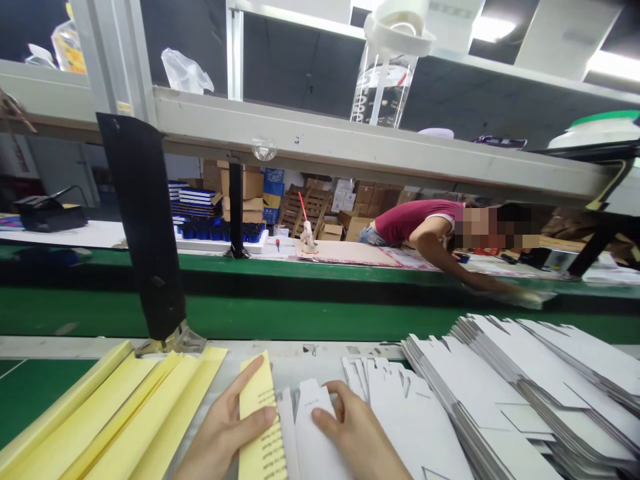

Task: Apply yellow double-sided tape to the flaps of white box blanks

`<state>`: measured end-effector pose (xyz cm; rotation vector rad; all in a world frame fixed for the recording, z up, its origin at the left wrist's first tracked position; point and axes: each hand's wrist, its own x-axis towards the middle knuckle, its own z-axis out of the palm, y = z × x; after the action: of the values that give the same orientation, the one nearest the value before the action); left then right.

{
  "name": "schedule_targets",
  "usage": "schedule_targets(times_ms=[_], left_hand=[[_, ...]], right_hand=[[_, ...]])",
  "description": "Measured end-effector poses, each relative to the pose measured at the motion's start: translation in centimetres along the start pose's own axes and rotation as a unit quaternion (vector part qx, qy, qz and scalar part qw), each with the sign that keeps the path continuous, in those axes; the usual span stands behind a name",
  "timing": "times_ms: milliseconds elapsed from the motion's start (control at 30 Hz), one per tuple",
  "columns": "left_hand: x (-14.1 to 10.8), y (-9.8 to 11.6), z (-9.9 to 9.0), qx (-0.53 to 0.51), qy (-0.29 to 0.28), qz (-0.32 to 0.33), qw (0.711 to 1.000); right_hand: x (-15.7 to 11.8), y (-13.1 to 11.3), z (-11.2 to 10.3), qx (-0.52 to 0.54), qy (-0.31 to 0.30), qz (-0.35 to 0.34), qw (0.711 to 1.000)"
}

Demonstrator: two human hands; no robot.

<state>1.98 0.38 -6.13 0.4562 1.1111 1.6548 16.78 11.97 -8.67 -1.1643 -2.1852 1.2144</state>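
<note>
Near the bottom centre, my left hand [233, 423] grips a narrow yellow printed paper [257, 427], thumb on its face and index finger along its top. Right beside it, my right hand [353, 427] holds a white folded carton [315, 427], with the thumb on the front and the fingers bent over its right edge. The paper and the carton stand side by side, nearly touching. Yellow folded sheets [120, 413] lie to the left of my left hand. Flat white cartons [410, 413] overlap just right of my right hand.
Large stacks of white flat cartons [505, 393] fill the right side. A green conveyor belt [300, 320] crosses behind a metal edge. A black-wrapped post [145, 227] rises at left, under a shelf [310, 133] holding a clear jug [385, 80]. Across the belt, a person [425, 223] leans over, arm extended.
</note>
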Motion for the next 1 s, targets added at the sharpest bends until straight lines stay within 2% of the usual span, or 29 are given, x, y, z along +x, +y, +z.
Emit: schedule_targets(times_ms=[100,167,233,300,333,367,400,467,500,600,667,767,867,933,1000], left_hand=[[0.1,0.2,-0.3,-0.020,-0.006,-0.008,1.000],[0.3,-0.3,-0.8,-0.010,-0.021,0.003,1.000],[0.5,-1.1,-1.1,0.014,-0.031,0.024,0.999],[0.6,-2.0,-1.2,0.051,-0.038,0.054,0.997],[0.6,-2.4,-1.1,0.072,-0.044,0.065,0.994],[0.6,-2.8,-1.0,0.092,-0.049,0.071,0.992],[0.5,-3.1,-0.8,0.110,-0.052,0.076,0.990],[0.4,-3.5,-0.5,0.140,-0.054,0.082,0.985],[0.4,-3.7,-0.4,0.156,-0.055,0.089,0.982],[0.3,-3.8,-0.3,0.198,-0.062,0.117,0.971],[0.4,-3.7,-0.4,0.219,-0.061,0.125,0.966],[0.7,-3.9,-0.6,0.249,-0.051,0.122,0.960],[1.2,-4.4,-1.2,0.291,-0.033,0.127,0.948],[1.6,-4.9,-1.7,0.337,-0.013,0.131,0.932],[2.1,-5.4,-2.2,0.390,0.010,0.128,0.912]], right_hand=[[0.3,0.0,-3.6,0.095,0.038,-0.002,0.995],[0.6,0.6,-7.0,0.075,0.058,0.008,0.995],[0.9,1.5,-9.9,-0.049,0.105,0.018,0.993],[0.8,1.9,-11.1,-0.222,0.204,0.016,0.953],[0.6,1.8,-10.9,-0.270,0.234,0.002,0.934],[0.3,1.4,-10.2,-0.277,0.236,-0.020,0.931],[-0.1,0.7,-9.0,-0.249,0.208,-0.048,0.945],[-0.9,-1.0,-5.8,-0.136,0.083,-0.100,0.982],[-1.3,-1.9,-4.1,-0.101,0.041,-0.112,0.988],[-1.7,-3.6,-0.2,-0.071,-0.007,-0.120,0.990],[-1.5,-3.7,1.1,-0.071,-0.010,-0.115,0.991],[-1.1,-3.3,1.7,-0.073,-0.006,-0.107,0.992],[-0.8,-3.3,1.3,-0.067,-0.006,-0.132,0.989],[-0.6,-3.5,0.8,-0.021,-0.026,-0.146,0.989],[-0.1,-3.2,0.1,0.046,-0.049,-0.115,0.991]])
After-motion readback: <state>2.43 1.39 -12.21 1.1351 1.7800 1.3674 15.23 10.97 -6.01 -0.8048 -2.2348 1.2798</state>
